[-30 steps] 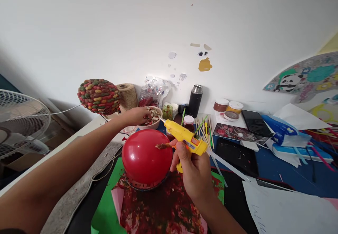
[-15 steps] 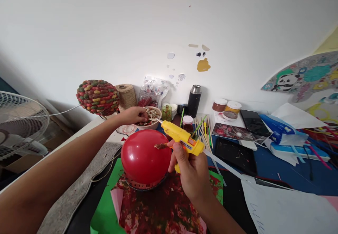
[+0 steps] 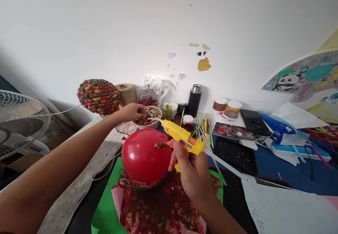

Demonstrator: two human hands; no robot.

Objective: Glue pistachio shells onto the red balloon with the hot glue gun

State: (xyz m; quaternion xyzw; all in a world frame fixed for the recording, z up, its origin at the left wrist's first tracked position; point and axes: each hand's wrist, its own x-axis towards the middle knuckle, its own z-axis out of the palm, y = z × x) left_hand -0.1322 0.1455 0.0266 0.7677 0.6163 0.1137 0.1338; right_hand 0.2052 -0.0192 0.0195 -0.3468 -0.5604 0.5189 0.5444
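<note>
My right hand (image 3: pixel 191 167) grips a yellow glue gun (image 3: pixel 182 135), its nozzle pointing up and left. A brown-tipped stick (image 3: pixel 161 145) also sticks out from its fingers. Left of it, a shiny red balloon (image 3: pixel 146 154) rests on a dark basket (image 3: pixel 144 185). My left hand (image 3: pixel 134 112) reaches over the near-left side of a bowl (image 3: pixel 159 111) of painted seed-like pieces (image 3: pixel 151 113). Its fingers are bent together at the pieces; anything between them is too small to make out.
A ball covered in coloured pieces (image 3: pixel 98 97) and a twine roll (image 3: pixel 127 93) stand at back left. A black flask (image 3: pixel 194 100), paint jars (image 3: pixel 220 103), sticks (image 3: pixel 205 131) and a black tray (image 3: pixel 235 155) lie right. A fan (image 3: pixel 21 124) is far left. Paint-smeared paper (image 3: pixel 158 209) lies in front.
My left hand has lifted slightly above the bowl's pieces. My right hand keeps the glue gun in nearly the same spot.
</note>
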